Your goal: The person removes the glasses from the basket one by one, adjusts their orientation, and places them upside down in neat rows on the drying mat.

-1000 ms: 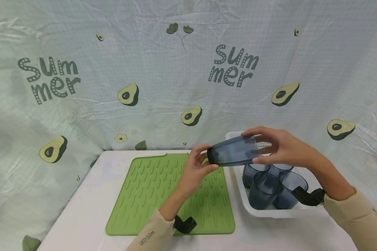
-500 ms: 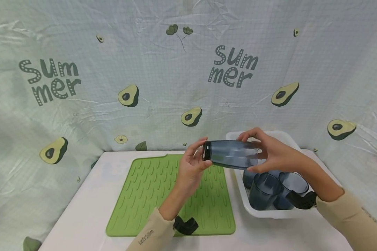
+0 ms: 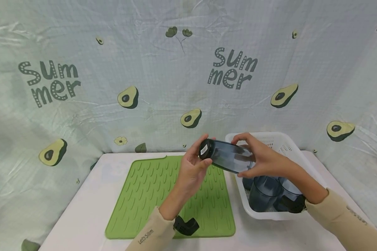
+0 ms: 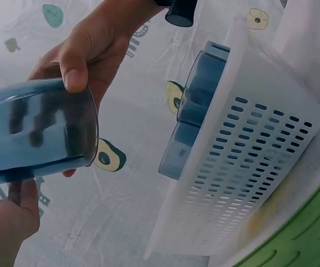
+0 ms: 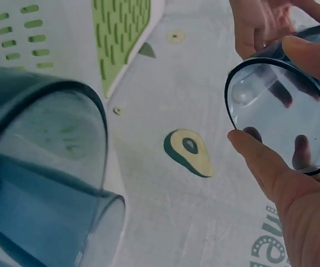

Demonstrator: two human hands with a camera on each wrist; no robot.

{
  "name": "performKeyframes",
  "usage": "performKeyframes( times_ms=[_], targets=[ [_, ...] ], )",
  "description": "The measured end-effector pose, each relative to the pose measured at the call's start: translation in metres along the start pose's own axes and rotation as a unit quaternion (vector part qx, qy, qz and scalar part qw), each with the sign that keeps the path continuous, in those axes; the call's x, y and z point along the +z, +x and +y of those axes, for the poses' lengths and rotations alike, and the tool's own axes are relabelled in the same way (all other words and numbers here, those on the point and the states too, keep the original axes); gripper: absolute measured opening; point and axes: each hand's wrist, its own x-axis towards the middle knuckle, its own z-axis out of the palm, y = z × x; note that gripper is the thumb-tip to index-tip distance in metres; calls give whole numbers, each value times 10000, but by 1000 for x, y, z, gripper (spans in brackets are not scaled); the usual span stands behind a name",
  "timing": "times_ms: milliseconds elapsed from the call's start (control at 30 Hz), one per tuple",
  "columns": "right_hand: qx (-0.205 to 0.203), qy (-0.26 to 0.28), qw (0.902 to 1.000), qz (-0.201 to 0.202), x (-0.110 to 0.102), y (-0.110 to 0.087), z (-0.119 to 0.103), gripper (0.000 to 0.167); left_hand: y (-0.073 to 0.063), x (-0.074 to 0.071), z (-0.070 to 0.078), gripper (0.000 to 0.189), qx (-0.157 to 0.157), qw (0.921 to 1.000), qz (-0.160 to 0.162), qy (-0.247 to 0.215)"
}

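A blue-tinted drinking glass (image 3: 230, 155) is held sideways in the air between both hands, above the right part of the green mat. My left hand (image 3: 193, 167) grips it round the thick dark base, where a white label shows. The right hand (image 3: 264, 157) grips the glass near its rim, thumb below and fingers above. In the right wrist view the open mouth of the glass (image 5: 282, 111) faces the camera, with fingers seen through it. The left wrist view shows the glass (image 4: 38, 128) with a hand at each end.
A white perforated basket (image 3: 248, 209) stands on the right of the white table (image 3: 81, 216), with several upright blue glasses (image 3: 265, 193) inside. A green ridged mat (image 3: 150, 195) lies left of it. A printed sheet (image 3: 163, 76) hangs behind.
The glass has turned so its base now faces more toward the camera and its label shows. The right hand has moved left and slightly down; the left hand has tilted with the base.
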Motion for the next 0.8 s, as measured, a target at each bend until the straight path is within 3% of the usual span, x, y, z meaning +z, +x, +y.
performKeyframes(
  times_ms=[300,600,800],
  targets=[
    [-482,310,9983,52,9,2,0,89,9,3,6,80,348,9956,-788,377],
    [-618,500,9968,-76,13,3,-7,89,10,6,8,82,533,9928,-1025,303],
    [-763,168,9969,-31,13,2,-8,91,13,8,11,75,678,9880,-1312,457]
  ],
)
